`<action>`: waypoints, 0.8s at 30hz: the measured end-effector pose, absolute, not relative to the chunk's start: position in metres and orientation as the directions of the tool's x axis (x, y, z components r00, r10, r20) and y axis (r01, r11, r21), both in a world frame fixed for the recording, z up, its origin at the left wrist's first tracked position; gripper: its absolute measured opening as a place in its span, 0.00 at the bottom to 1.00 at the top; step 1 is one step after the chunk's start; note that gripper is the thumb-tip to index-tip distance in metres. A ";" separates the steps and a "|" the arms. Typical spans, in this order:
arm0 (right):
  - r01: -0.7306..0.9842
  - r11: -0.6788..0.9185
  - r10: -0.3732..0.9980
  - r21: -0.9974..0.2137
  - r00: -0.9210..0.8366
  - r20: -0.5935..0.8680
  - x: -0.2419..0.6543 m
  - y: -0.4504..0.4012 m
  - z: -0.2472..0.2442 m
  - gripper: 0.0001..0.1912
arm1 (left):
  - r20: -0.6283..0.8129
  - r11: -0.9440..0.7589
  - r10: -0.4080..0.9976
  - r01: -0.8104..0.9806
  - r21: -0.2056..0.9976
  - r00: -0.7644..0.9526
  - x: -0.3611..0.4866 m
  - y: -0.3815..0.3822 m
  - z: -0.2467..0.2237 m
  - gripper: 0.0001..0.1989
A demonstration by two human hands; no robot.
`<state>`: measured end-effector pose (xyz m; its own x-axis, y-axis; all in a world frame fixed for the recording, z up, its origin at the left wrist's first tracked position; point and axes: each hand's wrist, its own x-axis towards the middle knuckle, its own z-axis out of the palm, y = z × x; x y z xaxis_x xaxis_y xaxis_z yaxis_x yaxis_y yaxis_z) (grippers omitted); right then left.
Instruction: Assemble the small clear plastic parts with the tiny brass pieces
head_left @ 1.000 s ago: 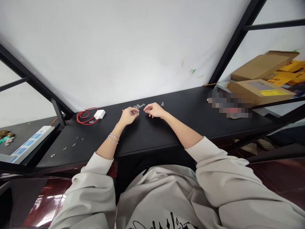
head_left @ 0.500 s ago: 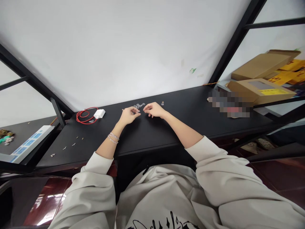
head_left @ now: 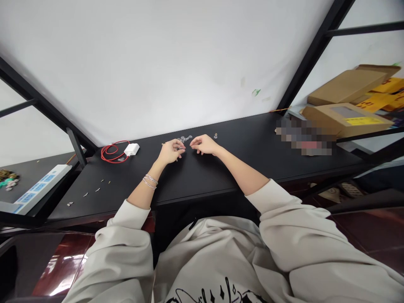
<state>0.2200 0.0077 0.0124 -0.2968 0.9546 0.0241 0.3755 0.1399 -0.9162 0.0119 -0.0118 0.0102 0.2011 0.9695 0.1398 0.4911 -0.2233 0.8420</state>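
Note:
My left hand (head_left: 171, 151), with a silvery bracelet at the wrist, is closed in a pinch above the black desktop. A small clear piece seems to sit between its thumb and fingertips, too small to tell its kind. Facing it across a narrow gap, my right hand (head_left: 203, 144) also has thumb and fingertips drawn together; what they hold, if anything, cannot be made out. Just behind the hands lies a little heap of small clear pieces (head_left: 184, 139), partly covered by my left hand. One separate small clear piece with a brownish top (head_left: 215, 136) stands beyond my right hand.
A white charger plug (head_left: 131, 149) with a coiled red cable (head_left: 110, 159) lies on the left of the black desktop (head_left: 195, 181). Tiny metallic bits (head_left: 86, 194) are scattered nearby. A power strip (head_left: 42, 187) is at far left; cardboard boxes (head_left: 344, 120) are at right.
The thumb and fingers of my left hand have shifted slightly, with the lower fingers now showing below. My right hand stays almost in place.

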 end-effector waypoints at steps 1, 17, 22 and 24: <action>0.376 0.140 0.955 -0.916 -0.297 0.024 0.220 0.008 0.012 0.04 | 0.144 -0.226 0.970 0.503 0.834 0.198 0.012 -0.012 0.011 0.09; 0.373 0.151 0.949 -0.916 -0.314 0.028 0.221 0.009 0.012 0.05 | 0.191 -0.244 0.970 0.561 0.791 0.152 0.009 -0.011 0.009 0.17; 0.374 0.149 0.949 -0.916 -0.315 0.026 0.220 0.008 0.013 0.05 | 0.248 -0.314 0.949 0.586 0.747 0.192 0.007 -0.007 0.007 0.12; 0.372 0.150 0.948 -0.916 -0.316 0.027 0.220 0.008 0.013 0.05 | 0.275 -0.334 0.942 0.628 0.703 0.194 0.007 -0.007 0.009 0.10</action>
<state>0.2204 0.0078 0.0132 -0.3164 0.9482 0.0267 0.3723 0.1501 -0.9159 0.0071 -0.0066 0.0086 0.1937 0.9418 0.2746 0.6279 -0.3341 0.7029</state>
